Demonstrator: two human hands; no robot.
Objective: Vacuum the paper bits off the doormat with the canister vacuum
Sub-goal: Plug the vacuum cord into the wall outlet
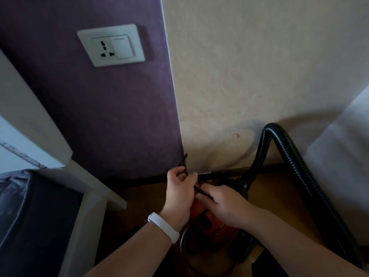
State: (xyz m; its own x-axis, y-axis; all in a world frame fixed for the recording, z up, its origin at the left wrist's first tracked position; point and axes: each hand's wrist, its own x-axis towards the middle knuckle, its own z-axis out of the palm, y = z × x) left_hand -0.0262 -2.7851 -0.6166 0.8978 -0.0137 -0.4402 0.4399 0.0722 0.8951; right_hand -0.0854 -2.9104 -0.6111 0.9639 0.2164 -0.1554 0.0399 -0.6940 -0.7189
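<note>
Lower centre of the frame, there's the red canister vacuum [207, 222], sitting on the wooden floor [279, 196] right under the wrists. Its long axis seems to run from the bottom of the frame up toward the foot of the wall, but most of the body is covered, so the shape is hard to make out. The black hose [289, 148] climbs from its far end, arches at centre right and drops out of view at the lower right edge. Just above the vacuum both hands are busy: the left hand [179, 188] is curled round a thin black cord [200, 190], and the right hand [221, 204] is pinching the same cord lower down. The cord slants from upper left to lower right, one end poking up past the left hand. There's a white wristband [163, 226] on the left wrist, and a wall socket [110, 46] sits upper left on the purple wall [119, 116]
</note>
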